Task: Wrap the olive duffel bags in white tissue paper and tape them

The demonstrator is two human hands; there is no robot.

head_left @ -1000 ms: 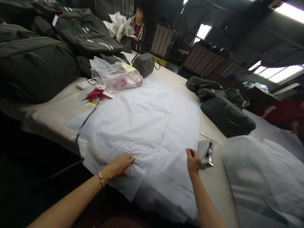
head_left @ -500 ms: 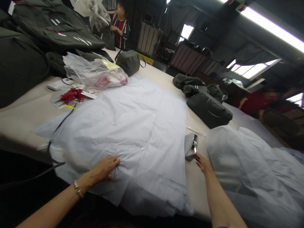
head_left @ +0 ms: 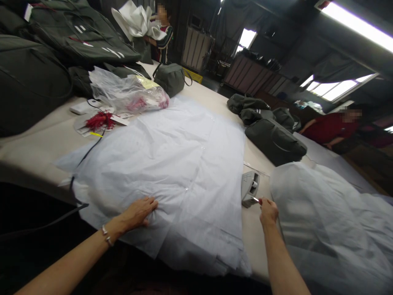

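Observation:
My left hand (head_left: 139,212) lies flat on a stack of translucent white plastic bags (head_left: 166,155), fingers stretched out. At the stack's right edge stands a grey tape dispenser (head_left: 250,188). My right hand (head_left: 269,211) is just to the right of it, its fingers pinched on the end of a strip of clear tape (head_left: 256,199) that comes from the dispenser's front edge. A dark strap (head_left: 89,153) runs along the left side of the stack.
Dark green bags (head_left: 80,37) are piled at the far left, near red-stringed tags (head_left: 100,120) and a clear bag of tags (head_left: 132,92). More dark bags (head_left: 273,137) lie at right, behind a plastic-wrapped bundle (head_left: 325,213). A person (head_left: 161,37) handles white sheeting; another (head_left: 334,127) wears red.
My right hand has pulled away from the dispenser, to the right, drawing out tape between closed fingers. My left hand stays on the plastic. The far person's white sheeting has shifted and spread.

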